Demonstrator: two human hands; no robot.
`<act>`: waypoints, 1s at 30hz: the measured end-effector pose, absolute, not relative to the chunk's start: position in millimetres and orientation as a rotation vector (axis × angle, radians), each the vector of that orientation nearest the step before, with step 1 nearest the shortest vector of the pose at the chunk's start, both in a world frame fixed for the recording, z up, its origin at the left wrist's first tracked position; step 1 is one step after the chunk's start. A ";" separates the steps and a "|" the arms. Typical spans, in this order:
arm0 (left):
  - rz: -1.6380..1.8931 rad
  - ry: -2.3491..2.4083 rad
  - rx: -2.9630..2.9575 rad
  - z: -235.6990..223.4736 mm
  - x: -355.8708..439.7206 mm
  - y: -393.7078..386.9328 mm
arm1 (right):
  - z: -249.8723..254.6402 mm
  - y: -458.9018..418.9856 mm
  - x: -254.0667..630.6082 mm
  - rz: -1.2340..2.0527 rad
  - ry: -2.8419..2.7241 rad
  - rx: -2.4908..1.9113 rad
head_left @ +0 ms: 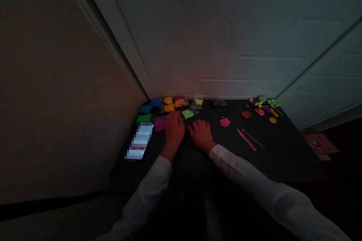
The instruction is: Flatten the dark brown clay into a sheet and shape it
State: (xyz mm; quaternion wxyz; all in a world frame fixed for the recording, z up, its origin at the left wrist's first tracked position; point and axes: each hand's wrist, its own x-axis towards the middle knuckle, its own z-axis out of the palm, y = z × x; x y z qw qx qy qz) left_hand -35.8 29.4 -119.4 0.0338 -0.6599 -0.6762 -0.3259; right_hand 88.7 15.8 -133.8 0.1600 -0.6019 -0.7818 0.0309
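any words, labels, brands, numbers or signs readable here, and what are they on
No text can be read.
Lit screen: pixelated, nothing legible.
Pink sheet at far right: too dim and small to make out any words.
Coloured packets: no readable labels.
Pale panel: a heart shape, no legible lettering.

The one view looks from the person's head, forward and down over two white cloth sleeves (249, 173), far enough back to fit the whole black, round-cornered table (285, 162) below a pale panelled surface (175, 26).
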 end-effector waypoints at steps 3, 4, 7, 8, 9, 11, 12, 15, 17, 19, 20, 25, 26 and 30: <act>-0.958 -2.058 -2.046 -113.7 -34.4 24.7 | -132.2 32.3 99.6 0.155 -2.197 -1.711; -0.937 -2.048 -2.063 -113.1 -32.0 23.3 | -131.0 38.0 104.4 0.172 -2.184 -1.707; -0.862 -2.014 -2.130 -115.8 -17.3 20.4 | -127.0 47.6 118.2 0.167 -2.164 -1.687; -0.839 -2.003 -2.152 -118.1 -10.3 19.9 | -126.4 47.1 121.7 0.153 -2.169 -1.680; -0.818 -1.991 -2.175 -120.9 -3.0 19.4 | -126.6 44.8 124.2 0.135 -2.180 -1.677; -0.784 -1.964 -2.219 -127.7 11.0 18.7 | -129.4 37.0 126.9 0.101 -2.215 -1.681; -0.768 -1.948 -2.243 -131.6 16.8 18.4 | -131.9 32.6 127.4 0.087 -2.235 -1.686; -0.721 -1.905 -2.314 -143.3 26.2 17.8 | -140.2 23.5 127.5 0.054 -2.291 -1.690; -0.691 -1.892 -2.346 -149.8 26.6 17.8 | -144.0 22.0 127.4 0.043 -2.322 -1.677; -0.667 -1.891 -2.364 -154.3 25.0 18.0 | -145.6 22.8 127.5 0.042 -2.348 -1.664; -0.658 -1.894 -2.369 -155.7 24.1 18.1 | -145.9 23.4 127.5 0.043 -2.357 -1.661; -0.639 -1.915 -2.383 -158.5 23.0 18.8 | -145.8 24.1 128.1 0.056 -2.373 -1.664; -0.640 -1.918 -2.384 -158.7 23.2 18.9 | -145.9 23.8 128.3 0.059 -2.372 -1.665; -0.657 -1.929 -2.384 -158.9 23.1 18.9 | -145.7 23.5 129.1 0.073 -2.360 -1.675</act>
